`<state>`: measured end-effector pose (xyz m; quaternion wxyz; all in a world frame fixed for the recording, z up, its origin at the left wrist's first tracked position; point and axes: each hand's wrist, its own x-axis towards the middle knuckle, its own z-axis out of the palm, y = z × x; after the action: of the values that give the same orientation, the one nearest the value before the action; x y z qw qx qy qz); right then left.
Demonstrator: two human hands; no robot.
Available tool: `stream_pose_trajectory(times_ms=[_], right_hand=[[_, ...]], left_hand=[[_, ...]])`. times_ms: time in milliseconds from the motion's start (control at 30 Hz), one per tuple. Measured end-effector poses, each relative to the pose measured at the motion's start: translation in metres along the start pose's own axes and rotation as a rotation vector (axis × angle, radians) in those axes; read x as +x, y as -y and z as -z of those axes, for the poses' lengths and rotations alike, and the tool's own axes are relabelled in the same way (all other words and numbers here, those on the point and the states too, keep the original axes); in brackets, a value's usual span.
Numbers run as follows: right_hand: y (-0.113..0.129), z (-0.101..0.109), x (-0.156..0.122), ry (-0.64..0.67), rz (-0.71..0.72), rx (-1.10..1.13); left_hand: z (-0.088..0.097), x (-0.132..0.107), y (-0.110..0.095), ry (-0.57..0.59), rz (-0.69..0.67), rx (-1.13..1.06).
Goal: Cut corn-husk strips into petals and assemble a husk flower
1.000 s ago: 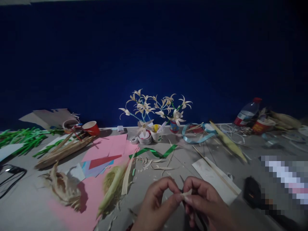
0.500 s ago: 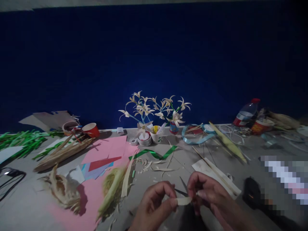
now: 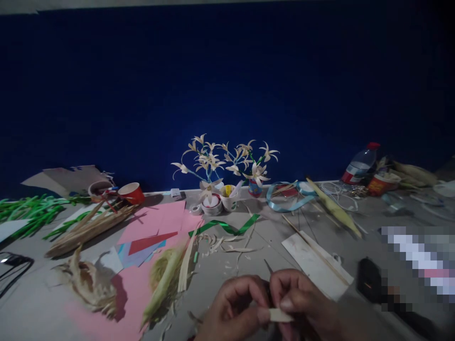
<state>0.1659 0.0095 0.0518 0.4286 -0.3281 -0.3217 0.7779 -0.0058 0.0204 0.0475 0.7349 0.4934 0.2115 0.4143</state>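
Observation:
Between my two hands at the lower middle is a short pale strip of corn husk [image 3: 280,316]. My left hand [image 3: 236,308] pinches its left end between thumb and forefinger. At the strip's right end, the thumb and fingertips of my right hand [image 3: 302,300] are closed on it. A thin dark pointed blade [image 3: 268,266] shows just behind my fingers; the rest of it is hidden. Husk scraps [image 3: 238,249] and a curled green ribbon [image 3: 227,228] lie beyond my hands. A stick [image 3: 316,248] rests on white paper [image 3: 298,255] to the right.
Husk flowers [image 3: 213,158] stand at the back beside a white cup [image 3: 228,202]. On the left are pink paper [image 3: 159,218], a dry husk [image 3: 88,289] and green stems [image 3: 28,215]. Blue ribbon [image 3: 291,206], a bottle [image 3: 360,166] and a black object [image 3: 369,279] are rightward.
Both hands have moved down, toward me, and closer together. The right fingers now cover more of the husk strip, which has turned slightly. The view has shifted a little.

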Motion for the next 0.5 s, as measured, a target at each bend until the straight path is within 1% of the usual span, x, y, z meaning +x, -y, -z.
stream_pose_trajectory(times_ms=[133,233,300,367,433,467,500], right_hand=[[0.004,0.007,0.003,-0.007,0.049,0.034],[0.007,0.006,-0.002,-0.018,0.06,-0.051],[0.006,0.003,-0.007,-0.031,0.062,-0.16],[0.004,-0.001,-0.011,-0.073,0.08,-0.275],[0.003,0.001,-0.011,-0.105,0.074,-0.329],[0.004,0.005,-0.011,-0.11,0.076,-0.369],[0.007,0.011,-0.011,-0.138,0.093,-0.48]], left_hand=[[0.0,0.0,0.003,-0.056,-0.03,-0.065],[0.001,0.0,0.005,-0.083,-0.03,-0.046],[0.003,0.0,0.007,-0.118,-0.049,0.048],[0.006,0.0,0.01,-0.158,-0.074,0.207],[0.01,0.0,0.012,-0.141,-0.082,0.348],[0.012,0.0,0.012,-0.109,-0.083,0.397],[0.014,-0.001,0.013,-0.076,-0.084,0.426]])
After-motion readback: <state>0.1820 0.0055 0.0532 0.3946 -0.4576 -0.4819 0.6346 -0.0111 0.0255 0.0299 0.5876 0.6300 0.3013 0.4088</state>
